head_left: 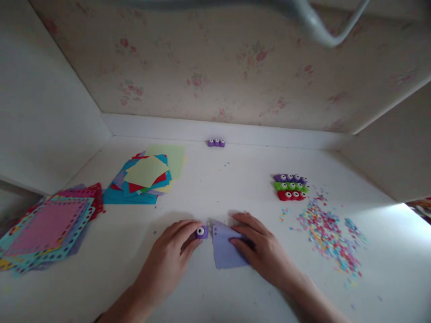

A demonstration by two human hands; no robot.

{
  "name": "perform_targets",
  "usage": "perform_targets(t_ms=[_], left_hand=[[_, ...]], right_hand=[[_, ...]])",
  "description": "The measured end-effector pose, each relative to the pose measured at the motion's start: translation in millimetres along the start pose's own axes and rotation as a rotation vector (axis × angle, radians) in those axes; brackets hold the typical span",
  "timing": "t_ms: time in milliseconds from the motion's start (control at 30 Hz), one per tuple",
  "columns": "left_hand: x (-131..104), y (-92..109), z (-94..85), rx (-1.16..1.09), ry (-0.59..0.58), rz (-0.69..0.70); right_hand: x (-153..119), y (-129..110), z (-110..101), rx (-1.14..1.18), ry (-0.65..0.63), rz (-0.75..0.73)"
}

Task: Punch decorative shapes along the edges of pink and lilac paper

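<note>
My left hand pinches a small purple craft hole punch with a round white, eye-like button. To its right, a sheet of purple paper shows a few small holes near its upper left corner. The punch sits close beside the paper's left edge, with a narrow gap between them. My right hand grips the sheet by its right side, thumb below and fingers above. The part of the paper under that hand is hidden.
Colored paper sheets lie piled at the back left. Sheets with hole-punched borders are stacked at the far left. Rows of purple, green and red punches stand at right, beside scattered confetti. More purple punches sit near the wall.
</note>
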State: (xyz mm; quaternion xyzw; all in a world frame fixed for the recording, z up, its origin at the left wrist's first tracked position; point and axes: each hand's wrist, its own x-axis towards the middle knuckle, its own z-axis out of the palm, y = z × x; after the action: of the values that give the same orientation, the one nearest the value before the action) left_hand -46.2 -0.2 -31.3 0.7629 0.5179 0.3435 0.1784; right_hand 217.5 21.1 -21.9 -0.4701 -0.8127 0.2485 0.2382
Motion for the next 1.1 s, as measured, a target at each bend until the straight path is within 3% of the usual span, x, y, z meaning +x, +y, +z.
perform_targets(t_ms=[133, 233, 300, 767, 1100], left_hand=[[1.7, 5.0, -1.3, -0.076, -0.021, -0.034], [1.3, 8.0, -0.8, -0.071, -0.029, -0.026], [0.4, 8.8, -0.6, -0.062, -0.031, -0.023], [-1.4, 8.0, -1.3, -0.065, -0.05, -0.019], [-0.7, 7.8, -1.6, 0.001, -0.018, 0.064]], right_hand=[[-2.1, -2.1, -0.9, 0.348, 0.059, 0.257], [-1.8, -5.0, 0.9, 0.647, 0.03, 0.478], [-0.8, -6.6, 2.2, 0.762, -0.003, 0.543], [-1.6, -5.5, 5.5, 0.574, 0.041, 0.449], [-2.5, -7.6, 5.0, 0.513, 0.072, 0.409]])
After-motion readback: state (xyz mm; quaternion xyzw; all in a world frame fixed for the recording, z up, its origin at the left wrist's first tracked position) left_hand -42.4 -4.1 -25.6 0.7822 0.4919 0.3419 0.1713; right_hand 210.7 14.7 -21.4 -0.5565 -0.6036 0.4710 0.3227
